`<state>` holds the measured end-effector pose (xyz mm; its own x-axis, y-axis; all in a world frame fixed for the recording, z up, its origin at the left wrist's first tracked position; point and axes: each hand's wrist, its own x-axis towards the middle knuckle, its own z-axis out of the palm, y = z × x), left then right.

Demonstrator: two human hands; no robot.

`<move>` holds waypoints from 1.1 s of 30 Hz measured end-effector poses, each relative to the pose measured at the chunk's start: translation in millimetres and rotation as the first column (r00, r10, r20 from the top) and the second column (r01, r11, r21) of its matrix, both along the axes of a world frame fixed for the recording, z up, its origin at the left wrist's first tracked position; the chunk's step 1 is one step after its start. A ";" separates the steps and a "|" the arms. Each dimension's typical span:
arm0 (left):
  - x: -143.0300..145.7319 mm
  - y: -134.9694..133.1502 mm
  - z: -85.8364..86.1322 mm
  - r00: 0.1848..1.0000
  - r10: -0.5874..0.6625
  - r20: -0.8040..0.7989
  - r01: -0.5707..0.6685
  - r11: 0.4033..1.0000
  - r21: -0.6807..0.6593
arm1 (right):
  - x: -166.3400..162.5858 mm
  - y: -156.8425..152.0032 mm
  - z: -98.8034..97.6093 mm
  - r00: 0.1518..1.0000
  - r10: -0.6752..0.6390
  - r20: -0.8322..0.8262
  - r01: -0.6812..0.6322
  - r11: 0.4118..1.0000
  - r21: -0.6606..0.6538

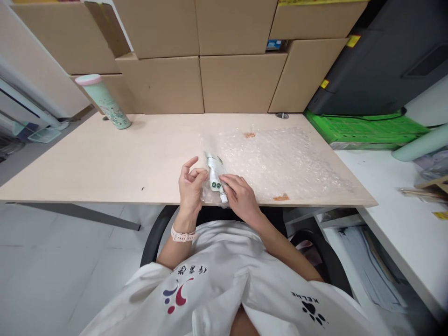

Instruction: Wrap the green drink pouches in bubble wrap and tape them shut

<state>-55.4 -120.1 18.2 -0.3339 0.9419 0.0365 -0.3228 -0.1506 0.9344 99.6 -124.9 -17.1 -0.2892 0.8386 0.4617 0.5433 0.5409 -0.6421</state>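
A white squeeze tube with green print and a white cap lies on the left end of a sheet of clear bubble wrap, its cap toward the table's front edge. Left of the tube, my left hand is closed in a pinch at the left edge of the wrap, index finger and thumb together and the other fingers loosely curled. My right hand lies over the tube's right side, its fingertips closed against the tube near the cap. The wrap spreads flat to the right, with orange print at two spots.
A mint-green tumbler with a pink lid stands at the table's back left. Stacked cardboard boxes line the back. To the right are a green crate, a dark grey case and a white side desk.
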 end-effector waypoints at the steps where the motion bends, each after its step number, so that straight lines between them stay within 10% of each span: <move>1: 9.8 1.3 3.5 0.999 -0.032 -0.014 0.032 0.999 0.044 | 4.5 -1.0 -0.4 0.999 0.020 -0.046 -0.022 0.999 -0.028; 10: 85.6 20.5 -8.5 0.850 -0.426 -0.309 0.481 0.867 0.130 | 68.1 3.8 -3.7 0.981 -0.155 0.116 0.170 0.977 -0.126; 22: 99.7 26.4 -31.5 0.740 -0.327 -0.588 0.469 0.877 0.102 | 104.9 -40.2 38.8 0.955 -0.297 -0.020 0.298 0.954 0.025; 26: 95.9 22.9 -34.2 0.796 -0.292 -0.530 0.435 0.885 0.166 | 90.9 -24.6 27.1 0.993 -0.100 0.067 0.100 0.995 0.011; 33: 54.9 -17.4 -49.1 0.943 -0.093 -0.320 0.152 0.975 0.163 | 86.6 -17.5 10.4 0.973 -0.190 0.131 0.203 0.975 -0.093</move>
<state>-0.5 -137.4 -30.9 -0.1612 0.9421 0.2940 -0.0502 -0.3053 0.9509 186.2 -142.4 -6.7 -0.1618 0.9265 0.3398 0.7092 0.3486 -0.6128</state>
